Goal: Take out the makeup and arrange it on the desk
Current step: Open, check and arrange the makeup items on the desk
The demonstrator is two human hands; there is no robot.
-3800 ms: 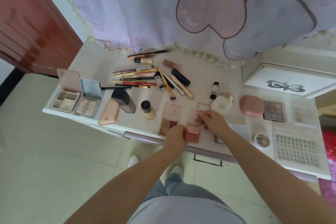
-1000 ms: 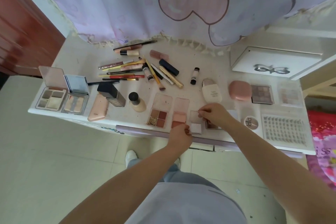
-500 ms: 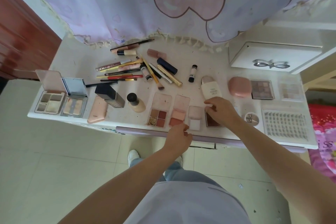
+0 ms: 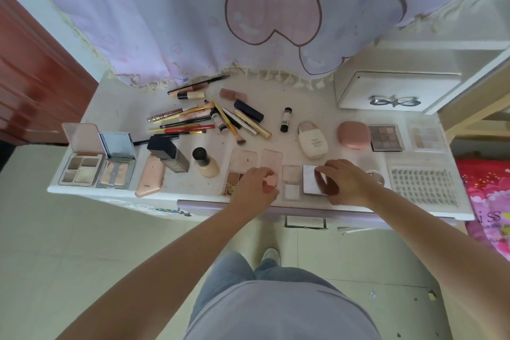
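Observation:
Makeup lies spread over the white desk (image 4: 116, 107). My left hand (image 4: 255, 189) sits over the lower ends of two open palettes near the front edge, its curled fingers pinching the pink blush palette (image 4: 271, 159). The four-colour palette (image 4: 238, 165) lies partly under that hand. Just right of it is a small clear palette (image 4: 291, 183) with a white pan. My right hand (image 4: 343, 182) grips a square compact (image 4: 310, 178) by its right side, and a pale mirror-like face shows on the compact.
Pencils, brushes and tubes (image 4: 193, 121) are piled at the back. Two open palettes (image 4: 81, 168) stand at the left, bottles (image 4: 205, 164) in the middle. A pink compact (image 4: 354, 135), eyeshadow palette (image 4: 386, 137) and lash tray (image 4: 422, 185) lie right. A white drawer box (image 4: 397, 91) stands behind.
My left hand rose from the desk's front edge onto the pink blush palette. My right hand shifted onto the square compact, which now shows a pale mirrored face instead of a dark one.

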